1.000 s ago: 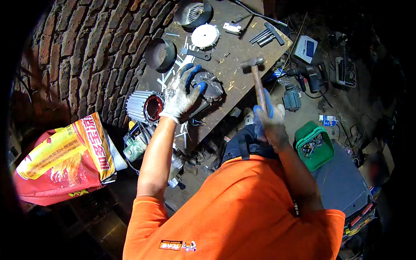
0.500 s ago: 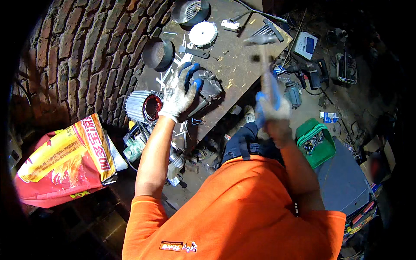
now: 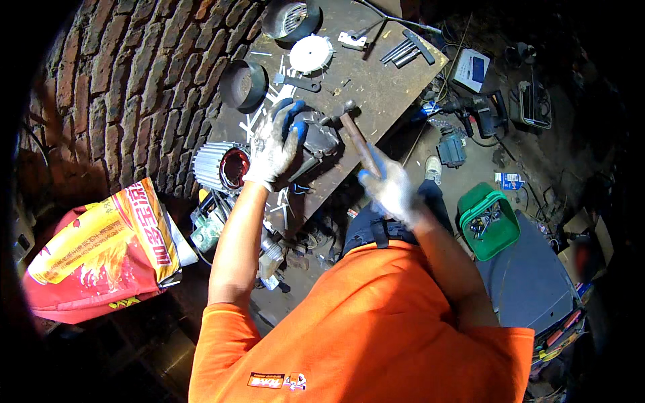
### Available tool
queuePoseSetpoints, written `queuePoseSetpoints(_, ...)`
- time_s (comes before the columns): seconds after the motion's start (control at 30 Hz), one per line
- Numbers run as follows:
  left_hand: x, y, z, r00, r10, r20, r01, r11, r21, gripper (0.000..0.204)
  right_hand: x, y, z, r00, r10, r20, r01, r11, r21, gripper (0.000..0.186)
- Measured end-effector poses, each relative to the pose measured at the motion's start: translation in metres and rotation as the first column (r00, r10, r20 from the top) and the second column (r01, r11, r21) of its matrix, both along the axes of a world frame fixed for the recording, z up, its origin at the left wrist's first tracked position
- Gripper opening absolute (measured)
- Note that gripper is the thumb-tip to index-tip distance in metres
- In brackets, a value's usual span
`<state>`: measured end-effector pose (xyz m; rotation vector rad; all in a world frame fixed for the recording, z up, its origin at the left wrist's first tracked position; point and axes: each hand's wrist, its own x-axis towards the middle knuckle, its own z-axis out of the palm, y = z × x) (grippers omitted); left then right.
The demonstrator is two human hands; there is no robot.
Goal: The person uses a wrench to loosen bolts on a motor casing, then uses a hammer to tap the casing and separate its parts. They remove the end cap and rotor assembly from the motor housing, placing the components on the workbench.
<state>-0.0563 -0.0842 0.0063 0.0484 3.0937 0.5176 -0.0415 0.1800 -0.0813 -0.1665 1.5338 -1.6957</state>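
My right hand, in a white and blue work glove, is closed round the wooden handle of a hammer. The hammer head is at the right side of a dark grey, blocky metal part on the bench; whether they touch I cannot tell. My left hand, gloved likewise, grips that part's left side with bent fingers, hiding some of it. Just left of this hand, a finned motor housing lies on its side, reddish windings showing in its open end.
On the workbench lie two dark round covers, a white fan wheel, a flat metal tool, dark rods and white strips. A brick wall borders the left; a green bucket and power drill are at right.
My right hand has swung the hammer down and left, from raised beyond the bench's edge to beside the dark part. The left hand stays nearly in place.
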Motion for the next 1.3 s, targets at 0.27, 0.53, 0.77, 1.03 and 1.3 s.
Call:
queuePoseSetpoints(0.27, 0.006, 0.001, 0.003, 0.998, 0.060, 0.024, -0.059, 0.998, -0.027, 0.036, -0.038, 0.029, 0.058, 0.918, -0.386, 0.093, 0.390, 0.920, -0.040, 0.064)
queuePoseSetpoints(0.53, 0.003, -0.011, -0.008, 1.000, 0.008, -0.012, -0.008, 1.000, 0.009, 0.042, -0.014, 0.009, 0.043, 0.972, -0.171, 0.160, 0.183, 0.981, -0.063, 0.064)
queuePoseSetpoints(0.77, 0.005, -0.005, 0.000, 1.000, 0.010, -0.009, -0.010, 1.000, 0.010, 0.041, -0.039, 0.040, 0.025, 0.934, -0.356, 0.026, 0.357, 0.934, -0.027, 0.062)
queuePoseSetpoints(1.03, 0.001, -0.006, -0.001, 1.000, 0.016, 0.024, -0.016, 1.000, 0.000, 0.040, -0.022, 0.014, 0.041, 0.964, 0.005, 0.265, 0.035, 0.989, -0.144, 0.064)
queuePoseSetpoints(1.3, 0.003, -0.007, -0.004, 1.000, 0.016, -0.009, -0.015, 1.000, 0.016, 0.043, -0.016, 0.008, 0.051, 0.952, -0.304, 0.034, 0.305, 0.940, -0.151, 0.061)
